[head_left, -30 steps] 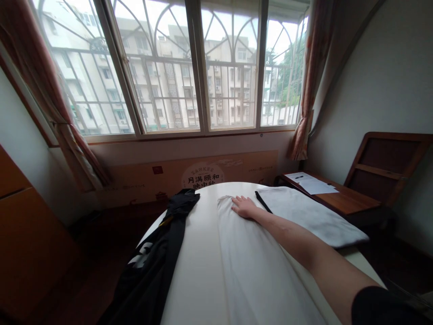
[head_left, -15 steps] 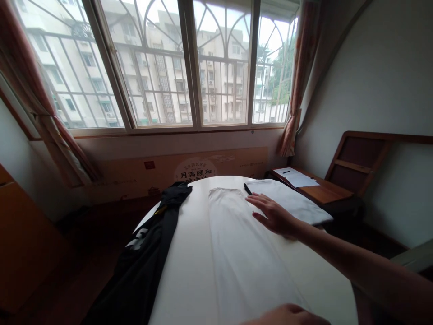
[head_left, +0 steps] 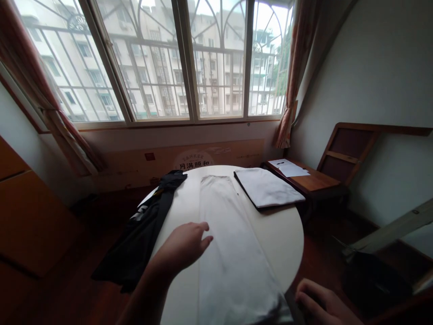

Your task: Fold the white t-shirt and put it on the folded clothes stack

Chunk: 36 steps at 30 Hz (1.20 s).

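Observation:
A long white garment (head_left: 226,243) lies flattened lengthwise on the round white table (head_left: 286,239), its near end rumpled at the table's front edge. Over the garment's left edge is my left hand (head_left: 187,246), thumb and forefinger apart, holding nothing. My right hand (head_left: 324,302), partly cut off at the bottom right, has its fingers curled in just beside the garment's near right corner. Whatever is inside those fingers, if anything, is hidden. On the far right of the table rests a folded white cloth piece (head_left: 269,187) with a black underside.
A black garment (head_left: 135,239) with white print drapes over the table's left edge. Behind it is a long printed cardboard panel (head_left: 230,155) below the window. To the right stands a wooden chair (head_left: 318,178) with white papers (head_left: 289,168) on its seat.
My right hand has left the garment's far right side and come down to the lower right. My left hand has moved from the bottom edge up and leftward. The view has shifted slightly.

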{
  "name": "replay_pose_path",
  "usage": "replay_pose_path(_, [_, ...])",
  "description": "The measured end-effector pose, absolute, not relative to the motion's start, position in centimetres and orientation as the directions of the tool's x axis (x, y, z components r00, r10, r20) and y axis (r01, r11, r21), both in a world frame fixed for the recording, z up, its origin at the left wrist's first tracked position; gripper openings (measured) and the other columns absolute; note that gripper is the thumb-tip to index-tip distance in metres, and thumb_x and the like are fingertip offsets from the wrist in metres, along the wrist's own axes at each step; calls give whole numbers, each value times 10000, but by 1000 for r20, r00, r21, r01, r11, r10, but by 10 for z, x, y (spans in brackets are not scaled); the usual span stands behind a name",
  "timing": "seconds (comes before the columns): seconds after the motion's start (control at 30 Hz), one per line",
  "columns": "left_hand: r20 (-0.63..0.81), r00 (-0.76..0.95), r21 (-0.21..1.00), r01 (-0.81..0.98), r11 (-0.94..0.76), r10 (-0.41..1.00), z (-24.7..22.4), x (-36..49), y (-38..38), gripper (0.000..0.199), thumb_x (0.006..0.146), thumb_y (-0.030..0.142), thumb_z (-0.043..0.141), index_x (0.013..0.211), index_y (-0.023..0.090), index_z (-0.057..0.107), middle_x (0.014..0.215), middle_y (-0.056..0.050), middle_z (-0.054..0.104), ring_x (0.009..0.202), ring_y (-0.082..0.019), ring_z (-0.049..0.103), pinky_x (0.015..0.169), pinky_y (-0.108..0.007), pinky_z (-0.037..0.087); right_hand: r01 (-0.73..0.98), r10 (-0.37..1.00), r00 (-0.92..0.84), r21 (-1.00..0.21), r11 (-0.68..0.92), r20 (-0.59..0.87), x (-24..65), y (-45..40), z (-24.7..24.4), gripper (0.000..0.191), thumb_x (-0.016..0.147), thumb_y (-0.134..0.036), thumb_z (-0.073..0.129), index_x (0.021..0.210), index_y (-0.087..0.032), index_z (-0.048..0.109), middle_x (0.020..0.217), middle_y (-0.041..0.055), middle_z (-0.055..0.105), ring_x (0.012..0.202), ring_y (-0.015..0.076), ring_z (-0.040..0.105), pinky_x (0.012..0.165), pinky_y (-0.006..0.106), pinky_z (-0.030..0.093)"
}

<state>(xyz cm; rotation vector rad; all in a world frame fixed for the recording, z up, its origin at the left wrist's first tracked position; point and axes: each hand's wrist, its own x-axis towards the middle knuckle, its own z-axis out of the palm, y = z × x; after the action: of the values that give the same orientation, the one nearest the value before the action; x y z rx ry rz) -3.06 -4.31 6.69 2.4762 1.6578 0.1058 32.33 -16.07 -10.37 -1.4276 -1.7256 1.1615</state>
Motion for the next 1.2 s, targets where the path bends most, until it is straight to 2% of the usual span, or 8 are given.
replay_pose_path(0.13, [-23, 204, 341, 922, -184, 979, 53, -45, -97, 464, 987, 436, 396, 1339, 211, 598, 868, -55, 747, 846, -230, 698, 741, -303, 440, 363, 969, -229, -932, -2, -91, 306, -167, -113, 451, 946, -636, 478, 866, -204, 580, 824, 14, 605, 786, 184, 544, 722, 272, 461])
replay_pose_path(0.33, [-214, 148, 471, 882, -31, 966, -19, -57, -172, 618, 973, 469, 380, 1519, 182, 416, 817, -41, 742, 806, -232, 694, 745, -300, 444, 162, 975, -186, -983, -90, -120, 289, -170, -123, 513, 836, -724, 586, 817, -213, 532, 746, -19, 512, 704, 156, 494, 662, 267, 451])
replay_pose_path(0.57, [-130, 250, 900, 436, 9, 960, -85, -64, -206, 929, 889, 586, 578, 1610, 196, 141, 821, -7, 680, 737, -185, 637, 670, -272, 495, -82, 997, -47, -995, -65, -61, 274, -179, -126, 512, 777, -652, 725, 779, -215, 459, 756, -37, 495, 686, 125, 484, 649, 252, 471])
replay_pose_path(0.7, [-155, 113, 986, 79, 146, 981, -100, -44, -211, 985, 795, 611, 714, 1570, 203, 261, 788, -4, 660, 704, -197, 659, 559, -266, 506, -108, 999, -15, -994, -32, -30, 269, -183, -118, 458, 805, -616, 724, 941, -215, 549, 805, -12, 600, 703, 149, 565, 654, 285, 511])
replay_pose_path(0.8, [-149, 37, 989, -1, 149, 988, -99, -33, -210, 706, 744, 574, 780, 1301, 180, 602, 790, -23, 683, 697, -188, 665, 557, -262, 520, -165, 998, -40, -984, -63, -57, 268, -184, -116, 495, 801, -626, 722, 1052, -214, 612, 787, -15, 621, 607, 135, 574, 562, 272, 494])
replay_pose_path(0.9, [-148, -11, 989, 3, 148, 989, -96, -33, -209, 477, 713, 522, 812, 1009, 161, 715, 804, -39, 704, 747, -201, 679, 548, -246, 522, -157, 993, -59, -982, -106, -98, 272, -182, -116, 470, 786, -606, 749, 992, -186, 704, 754, -12, 633, 567, 122, 589, 539, 258, 485])
replay_pose_path(1.03, [-110, -42, 992, 64, 113, 993, -100, -47, -211, 414, 681, 401, 821, 1019, 179, 732, 892, -50, 754, 785, -207, 702, 614, -253, 555, -68, 990, -85, -991, -117, -112, 285, -183, -120, 424, 786, -564, 767, 951, -174, 775, 785, 37, 718, 635, 170, 662, 631, 309, 560])
replay_pose_path(1.2, [80, 51, 920, 380, -94, 995, -113, -69, -209, 322, 743, 278, 724, 1053, 199, 760, 850, -41, 779, 722, -197, 722, 660, -238, 579, 161, 959, -268, -977, 140, 94, 299, -189, -123, 476, 790, -417, 784, 1221, -217, 744, 1222, 150, 731, 1124, 336, 690, 981, 462, 557])
